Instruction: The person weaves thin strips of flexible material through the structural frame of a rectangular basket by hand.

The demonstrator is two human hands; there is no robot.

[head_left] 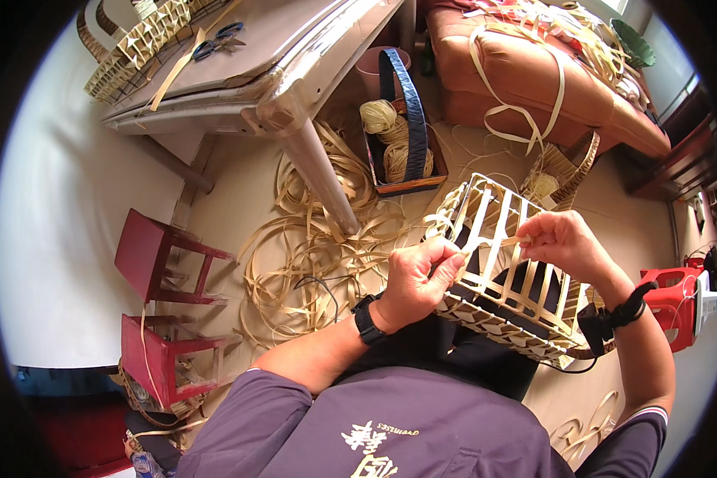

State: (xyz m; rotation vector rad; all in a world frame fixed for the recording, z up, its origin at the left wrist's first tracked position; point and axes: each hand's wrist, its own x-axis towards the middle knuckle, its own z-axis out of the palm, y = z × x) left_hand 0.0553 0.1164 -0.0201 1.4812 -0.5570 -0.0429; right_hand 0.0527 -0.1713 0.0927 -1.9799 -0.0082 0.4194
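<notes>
A half-woven basket [526, 307] of pale flat strips on a white frame rests on my lap, its open lattice facing up. My left hand [422, 279] is closed at the basket's left side, thumb pressed to the fingers on a pale weaving strip [498, 243]. Across the lattice, my right hand [564, 245] pinches the same strip between thumb and fingertips. The strip's far end is hidden by the right fingers. Dark clothing shows through the gaps in the lattice.
Loose strips [295, 263] lie coiled on the floor beside a table leg [319, 167]. A basket with a blue handle [406, 119] holds cord balls. Scissors [219, 41] lie on the table. Two red stools [155, 255] stand left, a brown sofa [494, 80] behind, a red stool [669, 307] right.
</notes>
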